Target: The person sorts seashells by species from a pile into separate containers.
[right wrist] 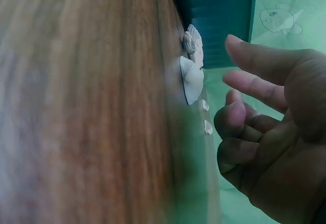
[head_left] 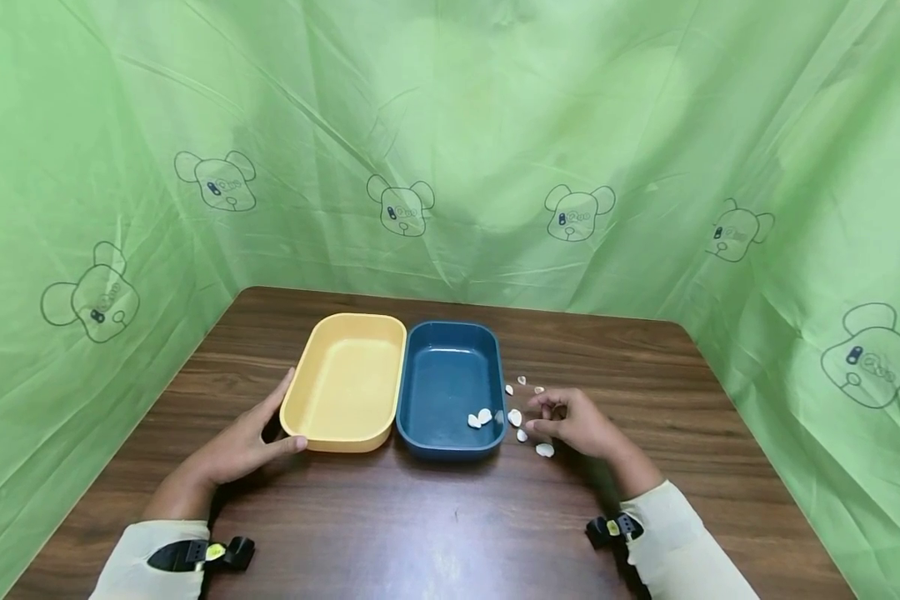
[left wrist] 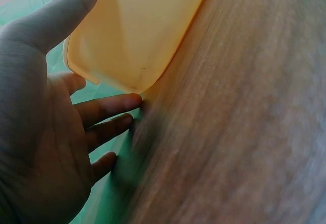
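Right of frame centre, the right hand [head_left: 579, 423], fingers parted, seemingly reaches for shells [head_left: 515, 417], needing a pinch; the left hand [head_left: 242, 446] spreads wide.

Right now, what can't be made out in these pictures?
Left wrist: yellow tray, upper part cut off by the top edge.
Right wrist: blue tray, cut off by the top edge.
Head: white shells, surface ridges too small.
Head: tabletop beneath right hand, covered by it.

We wear long off-white slvs [head_left: 131, 575], L & R, w/ blk wrist straps [head_left: 176, 556] nr the ends, each w/ a sm. yellow-grn patch [head_left: 215, 552].
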Demonstrator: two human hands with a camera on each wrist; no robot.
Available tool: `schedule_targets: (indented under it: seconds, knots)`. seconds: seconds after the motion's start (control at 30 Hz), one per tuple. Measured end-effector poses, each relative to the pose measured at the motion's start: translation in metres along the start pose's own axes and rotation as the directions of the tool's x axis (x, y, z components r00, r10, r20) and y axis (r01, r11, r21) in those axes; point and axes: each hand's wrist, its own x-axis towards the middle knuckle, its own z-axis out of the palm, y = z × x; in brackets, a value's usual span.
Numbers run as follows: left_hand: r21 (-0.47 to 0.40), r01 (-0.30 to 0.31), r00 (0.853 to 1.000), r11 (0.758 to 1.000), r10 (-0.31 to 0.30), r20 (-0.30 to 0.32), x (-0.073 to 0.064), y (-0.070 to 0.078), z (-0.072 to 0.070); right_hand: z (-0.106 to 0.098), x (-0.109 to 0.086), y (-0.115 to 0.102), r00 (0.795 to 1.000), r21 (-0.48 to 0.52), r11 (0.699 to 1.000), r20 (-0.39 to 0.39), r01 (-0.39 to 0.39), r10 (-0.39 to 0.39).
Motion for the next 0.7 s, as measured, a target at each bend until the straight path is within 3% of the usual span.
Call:
schedule_targets:
  seconds: [0.17,0.33,0.7]
  knots:
    - [0.01,-0.008,1.0,1.0,0.008,-0.003,0.0,-0.001,-0.001,-0.008,-0.003,0.003,0.995,-0.024,1.0,0.098,-0.001,0.003]
    - [0.013,-0.005,1.0,1.0,0.005,-0.001,0.0,-0.001,0.0,-0.016,-0.006,0.008,0.978,-0.027,0.999,0.205,-0.032,0.037]
    - [0.001,0.002,1.0,1.0,-0.002,-0.002,-0.001,-0.002,0.001,-0.028,-0.011,0.016,0.956,0.053,0.998,0.293,-0.037,0.02]
